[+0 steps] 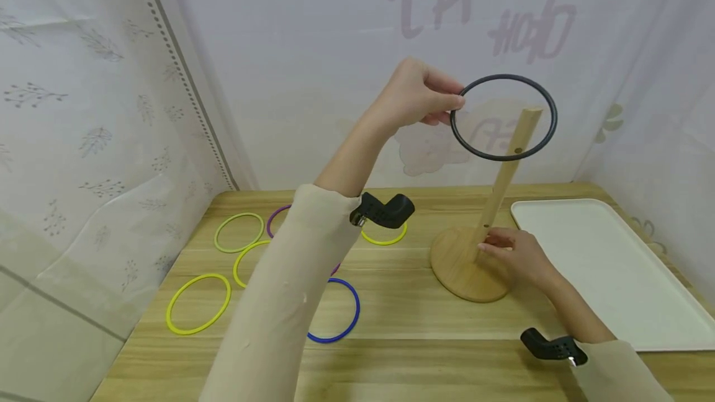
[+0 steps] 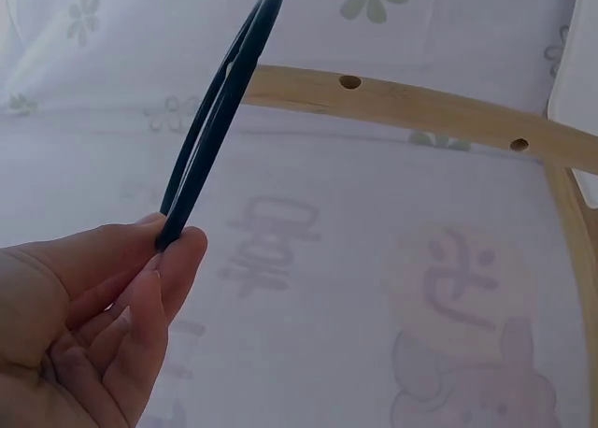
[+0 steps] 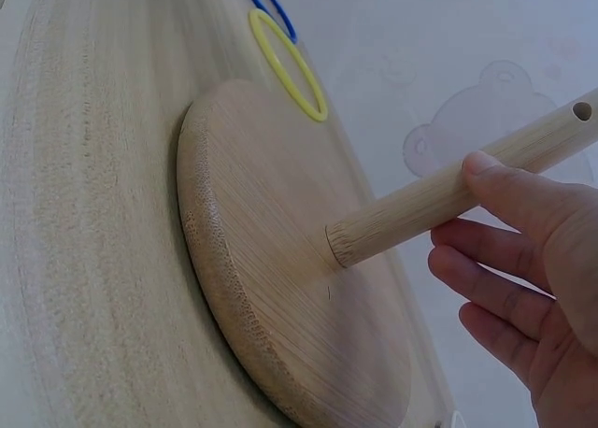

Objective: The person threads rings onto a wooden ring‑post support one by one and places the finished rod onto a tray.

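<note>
My left hand (image 1: 416,98) pinches a thin black ring (image 1: 505,76) at its near left rim, between thumb and fingers. The ring is held up near the top of an upright wooden post (image 1: 501,185) and overlaps it in the head view. In the left wrist view, the black ring (image 2: 224,110) appears nearly edge-on. Low on the post, my right hand (image 1: 519,256) pinches the wood with its thumb on one side and fingers on the other. A round wooden base (image 1: 452,265) carries the post, which has small holes along it.
On the table's left lie a light green ring (image 1: 239,214), a purple ring (image 1: 270,219), a blue ring (image 1: 359,309) and several yellow rings (image 1: 167,315), some partly hidden by my left sleeve (image 1: 279,290). A white tray (image 1: 603,259) sits at the right. Printed cloth hangs behind.
</note>
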`<action>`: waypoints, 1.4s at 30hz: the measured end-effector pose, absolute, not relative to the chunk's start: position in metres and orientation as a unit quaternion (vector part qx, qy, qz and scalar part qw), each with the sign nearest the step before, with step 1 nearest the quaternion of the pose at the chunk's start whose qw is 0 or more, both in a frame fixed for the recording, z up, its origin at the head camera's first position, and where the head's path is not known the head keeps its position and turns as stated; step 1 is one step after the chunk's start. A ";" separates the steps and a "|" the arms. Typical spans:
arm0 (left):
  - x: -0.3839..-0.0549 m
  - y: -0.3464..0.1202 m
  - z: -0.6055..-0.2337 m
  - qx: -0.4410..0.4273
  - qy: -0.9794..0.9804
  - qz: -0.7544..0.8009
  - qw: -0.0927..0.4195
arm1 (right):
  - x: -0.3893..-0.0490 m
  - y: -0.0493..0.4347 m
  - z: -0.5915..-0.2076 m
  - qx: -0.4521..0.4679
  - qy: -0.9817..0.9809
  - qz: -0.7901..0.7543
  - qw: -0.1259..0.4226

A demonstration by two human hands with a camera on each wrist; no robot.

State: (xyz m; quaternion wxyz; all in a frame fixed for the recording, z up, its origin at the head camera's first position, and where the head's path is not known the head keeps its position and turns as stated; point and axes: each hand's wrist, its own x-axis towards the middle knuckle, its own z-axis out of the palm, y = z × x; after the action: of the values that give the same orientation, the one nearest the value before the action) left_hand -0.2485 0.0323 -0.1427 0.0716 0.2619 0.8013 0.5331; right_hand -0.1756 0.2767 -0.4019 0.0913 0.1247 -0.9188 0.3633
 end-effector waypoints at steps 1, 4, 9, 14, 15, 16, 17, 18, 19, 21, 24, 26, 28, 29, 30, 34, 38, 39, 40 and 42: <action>-0.249 0.034 -0.143 0.261 0.802 0.533 0.072 | -0.176 0.277 -0.402 0.125 -0.918 0.365 0.091; -0.251 0.036 -0.145 0.260 0.801 0.533 0.075 | -0.176 0.276 -0.401 0.127 -0.916 0.369 0.088; -0.257 0.040 -0.161 0.262 0.801 0.532 0.087 | -0.175 0.275 -0.399 0.126 -0.916 0.371 0.086; -0.259 0.044 -0.181 0.252 0.800 0.534 0.101 | -0.175 0.278 -0.398 0.131 -0.915 0.376 0.069; -0.260 0.044 -0.185 0.249 0.801 0.535 0.104 | -0.175 0.279 -0.398 0.132 -0.915 0.377 0.063; -0.260 0.045 -0.189 0.249 0.801 0.534 0.106 | -0.175 0.281 -0.399 0.133 -0.914 0.379 0.056; -0.260 0.046 -0.193 0.246 0.802 0.533 0.110 | -0.176 0.283 -0.400 0.134 -0.913 0.383 0.048; -0.261 0.047 -0.197 0.245 0.802 0.533 0.113 | -0.176 0.285 -0.401 0.135 -0.912 0.385 0.042; -0.261 0.047 -0.200 0.245 0.801 0.535 0.116 | -0.176 0.288 -0.402 0.135 -0.912 0.386 0.035; -0.261 0.048 -0.207 0.247 0.797 0.539 0.118 | -0.175 0.293 -0.405 0.137 -0.911 0.388 0.027; -0.260 0.048 -0.216 0.244 0.791 0.548 0.119 | -0.174 0.298 -0.409 0.139 -0.915 0.378 0.023; -0.259 0.047 -0.221 0.240 0.788 0.552 0.125 | -0.173 0.300 -0.412 0.139 -0.920 0.365 0.026; -0.259 0.046 -0.225 0.235 0.789 0.552 0.131 | -0.173 0.302 -0.414 0.138 -0.925 0.353 0.028; -0.258 0.046 -0.227 0.235 0.788 0.553 0.135 | -0.172 0.303 -0.415 0.136 -0.927 0.349 0.030; -0.258 0.045 -0.230 0.236 0.788 0.552 0.138 | -0.172 0.303 -0.416 0.136 -0.929 0.343 0.032; -0.257 0.043 -0.238 0.241 0.784 0.554 0.144 | -0.169 0.305 -0.418 0.125 -0.935 0.329 0.046; -0.255 0.041 -0.246 0.234 0.782 0.558 0.149 | -0.167 0.307 -0.419 0.116 -0.939 0.320 0.052; -0.255 0.040 -0.248 0.231 0.781 0.560 0.150 | -0.166 0.308 -0.419 0.114 -0.940 0.318 0.052; -0.255 0.040 -0.251 0.230 0.778 0.565 0.149 | -0.166 0.308 -0.420 0.114 -0.940 0.317 0.051; -0.256 0.039 -0.256 0.225 0.776 0.569 0.154 | -0.167 0.309 -0.420 0.111 -0.941 0.316 0.049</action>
State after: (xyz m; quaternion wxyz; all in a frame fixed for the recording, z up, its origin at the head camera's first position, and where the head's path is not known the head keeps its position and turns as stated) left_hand -0.2556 0.0393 -0.2563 0.1537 0.2252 0.7761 0.5687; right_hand -0.1665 0.3091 -0.4201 0.0490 0.1107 -0.9409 0.3162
